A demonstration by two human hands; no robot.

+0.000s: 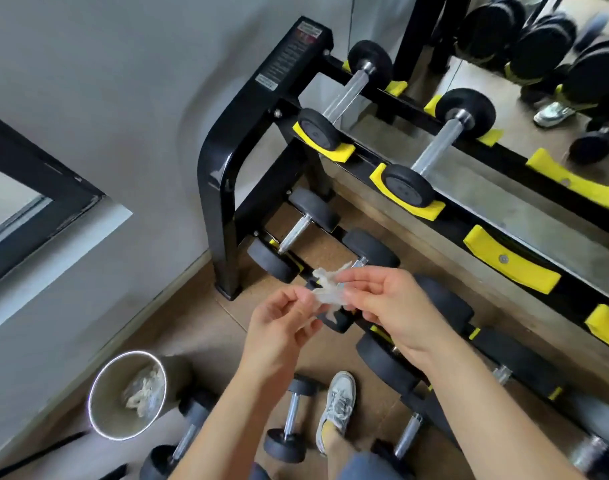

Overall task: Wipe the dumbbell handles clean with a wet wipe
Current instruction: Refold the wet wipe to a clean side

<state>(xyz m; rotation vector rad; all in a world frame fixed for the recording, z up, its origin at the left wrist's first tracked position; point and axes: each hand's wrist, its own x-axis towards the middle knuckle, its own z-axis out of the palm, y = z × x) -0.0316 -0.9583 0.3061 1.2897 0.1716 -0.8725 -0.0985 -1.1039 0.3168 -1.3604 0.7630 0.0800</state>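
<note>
L hand [285, 318] and R hand [391, 304] each lightly pinch the bunched wet wipe [325, 289], so pulling apart too hard could tear or drop it.

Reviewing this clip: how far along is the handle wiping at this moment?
Done: crumpled wipes lie in the bin, so some wiping seems finished; which handles are clean cannot be told. In hand: the left hand and right hand pinch a wipe between them, touching no handle. Left, probably: the rack dumbbells and a floor dumbbell.
</note>
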